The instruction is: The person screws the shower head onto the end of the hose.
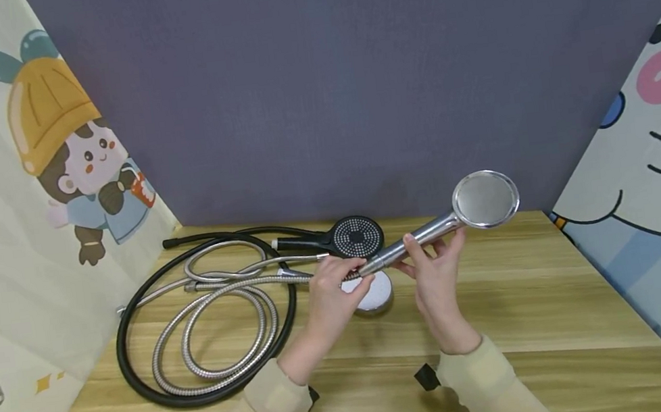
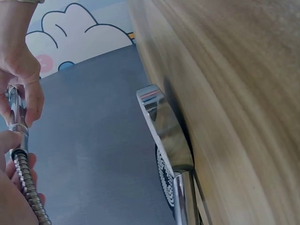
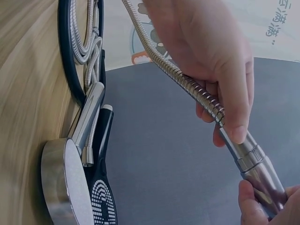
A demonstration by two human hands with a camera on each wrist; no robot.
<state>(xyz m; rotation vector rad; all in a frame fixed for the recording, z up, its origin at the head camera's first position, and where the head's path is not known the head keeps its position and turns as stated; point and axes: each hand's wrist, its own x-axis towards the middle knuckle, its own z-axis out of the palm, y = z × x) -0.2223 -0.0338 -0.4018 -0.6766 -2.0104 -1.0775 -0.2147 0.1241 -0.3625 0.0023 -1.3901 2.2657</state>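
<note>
Silver metal shines on the shower head (image 1: 446,222), held up over the desk (image 1: 563,315). The right hand (image 1: 439,278) grips its handle. The left hand (image 1: 329,292) pinches the metal end (image 3: 244,152) of the bendy hose (image 3: 165,64), right by the handle. This looks like the step of twisting the joint; I can't tell if it is going on or coming off. Next, I think, the right hand should hold firm and straight while the left turns the end. A black shower head (image 1: 357,235) and a white-faced one (image 1: 379,292) lie nearby.
</note>
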